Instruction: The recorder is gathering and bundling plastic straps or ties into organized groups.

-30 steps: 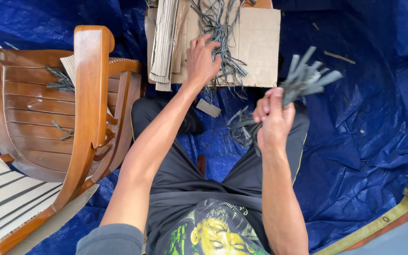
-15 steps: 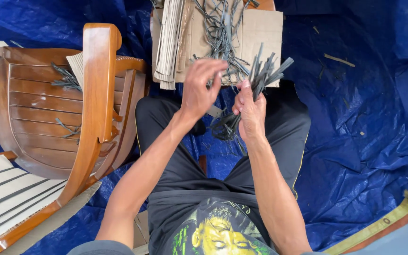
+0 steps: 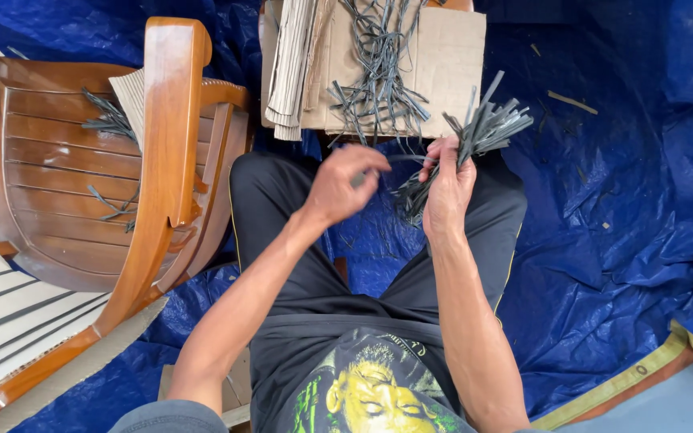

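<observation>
A blue tarp (image 3: 619, 240) covers the floor under you, with a wooden chair (image 3: 82, 184) lying at your left. Ahead of your knees a flat cardboard sheet (image 3: 451, 64) carries a loose heap of grey strips (image 3: 378, 80), with folded cardboard pieces (image 3: 290, 64) stacked on its left edge. Your right hand (image 3: 447, 188) has its grip closed around a bundle of grey strips (image 3: 483, 132), held above your lap and fanning up and right. Your left hand (image 3: 342, 184) pinches a single strip (image 3: 403, 159) that leads across to that bundle.
</observation>
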